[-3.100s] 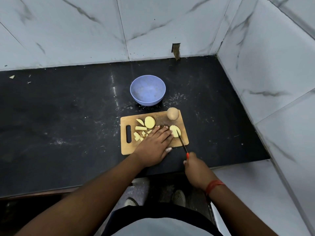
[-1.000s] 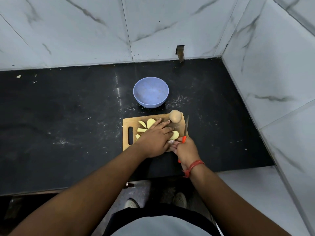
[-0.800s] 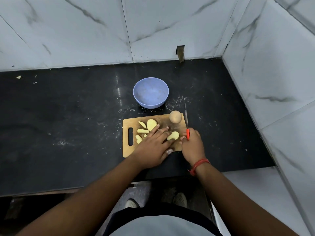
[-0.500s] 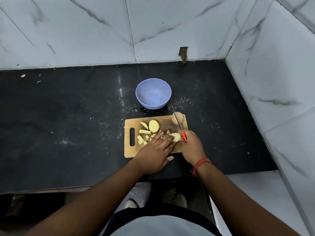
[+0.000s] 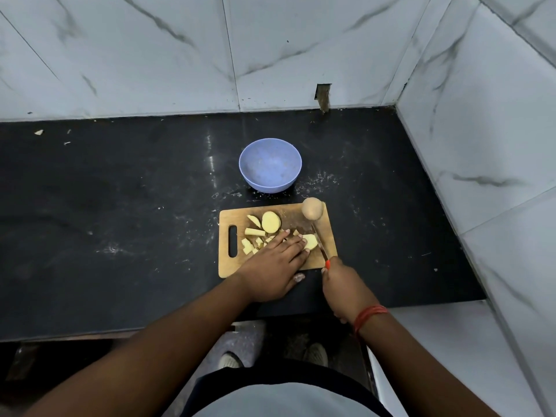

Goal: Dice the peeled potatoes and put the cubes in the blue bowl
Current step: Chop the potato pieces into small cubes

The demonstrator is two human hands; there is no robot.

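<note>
Since half a second ago my right hand (image 5: pixel 341 279), gripping the knife (image 5: pixel 319 241), lowered it beside the potato slice (image 5: pixel 310 241) on the cutting board (image 5: pixel 326 236); left hand (image 5: pixel 272 266) presses flat on that firm, wet, slippery slice

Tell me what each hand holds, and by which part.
Right hand grips the knife by its red handle. Left hand lies flat, fingers pressing a potato piece.

Black, dusty surface (image 5: pixel 120 206); white veined marble wall tiles (image 5: pixel 150 55) far and right; small notch (image 5: pixel 323 96) at far wall's base.
</note>
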